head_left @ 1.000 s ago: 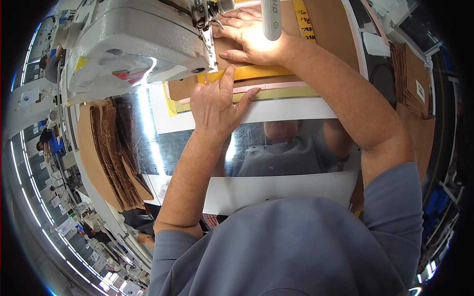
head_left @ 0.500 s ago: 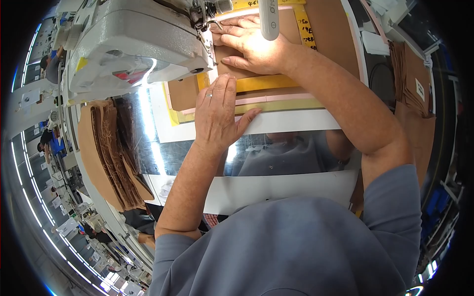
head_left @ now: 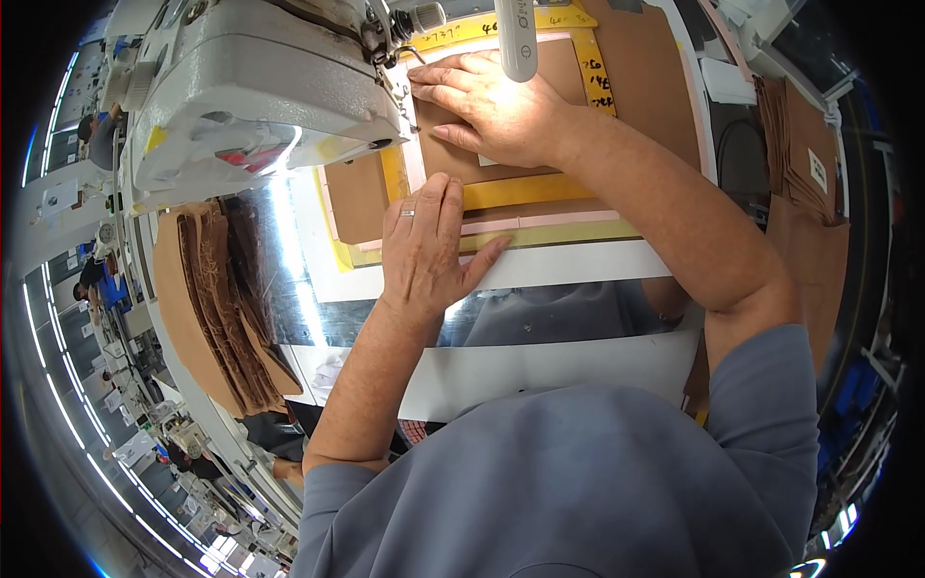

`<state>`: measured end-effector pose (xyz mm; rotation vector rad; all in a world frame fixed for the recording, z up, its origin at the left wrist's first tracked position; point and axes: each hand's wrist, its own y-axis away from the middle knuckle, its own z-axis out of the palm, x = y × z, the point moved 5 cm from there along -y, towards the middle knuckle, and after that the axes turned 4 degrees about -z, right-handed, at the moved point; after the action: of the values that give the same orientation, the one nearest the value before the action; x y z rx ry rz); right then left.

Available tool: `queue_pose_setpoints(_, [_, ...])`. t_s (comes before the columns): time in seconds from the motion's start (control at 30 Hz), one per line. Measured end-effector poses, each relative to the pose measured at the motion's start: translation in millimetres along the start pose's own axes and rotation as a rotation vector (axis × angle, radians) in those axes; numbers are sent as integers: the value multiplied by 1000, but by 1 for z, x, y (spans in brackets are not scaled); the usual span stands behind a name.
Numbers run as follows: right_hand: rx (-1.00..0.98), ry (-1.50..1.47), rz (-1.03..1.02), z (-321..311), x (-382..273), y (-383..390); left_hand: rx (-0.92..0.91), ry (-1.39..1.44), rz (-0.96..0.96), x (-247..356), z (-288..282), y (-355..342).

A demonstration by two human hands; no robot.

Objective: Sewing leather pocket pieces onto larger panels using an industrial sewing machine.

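My left hand (head_left: 421, 249) lies flat, fingers stretched and thumb out, on the near left part of a sewing template with a yellow frame (head_left: 530, 191). My right hand (head_left: 506, 114) rests palm down, fingers spread, on brown fabric (head_left: 445, 160) inside that frame, under a bright light. Its fingertips are close to the needle area of a white sewing machine (head_left: 270, 82). Neither hand grips anything. More brown material (head_left: 655, 96) shows right of the frame. Pink strips (head_left: 559, 220) and a yellowish strip (head_left: 578, 233) run along the template's near edge. My right hand covers part of the fabric.
A white lamp or device (head_left: 517, 43) hangs over my right hand. Stacked brown fabric pieces (head_left: 198, 308) stand at the left, and more brown pieces (head_left: 795, 144) hang at the right. A shiny metal plate (head_left: 540, 323) lies nearer me. People work at far-left machines.
The template with its frame and fabric has slid a little toward me. Both hands have moved along with it, still lying flat.
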<state>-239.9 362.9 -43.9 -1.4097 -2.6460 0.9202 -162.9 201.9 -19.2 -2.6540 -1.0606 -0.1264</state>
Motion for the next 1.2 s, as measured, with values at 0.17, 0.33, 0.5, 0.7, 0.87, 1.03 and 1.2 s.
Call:
queue_pose_setpoints(0.17, [-35,-34,62,-1,-5,4,-16,-1,-8,4,-2,6])
queue_pose_setpoints(0.33, [61,-41,7,-4,-12,10,-30,0,-15,8,-5,13])
queue_pose_setpoints(0.5, [22,-38,5,-10,-23,8,-61,-11,-33,11,-6,22])
queue_pose_setpoints(0.7, [-51,-9,28,-16,-30,12,-40,2,-9,14,-7,30])
queue_pose_setpoints(0.87, [-49,29,20,-15,-37,17,-41,-6,-10,18,-11,35])
queue_pose_setpoints(1.03, [-65,17,20,-16,-43,21,-38,-3,-13,22,-13,38])
queue_pose_setpoints(1.2, [-95,31,24,-15,-49,28,-4,12,18,25,-19,37])
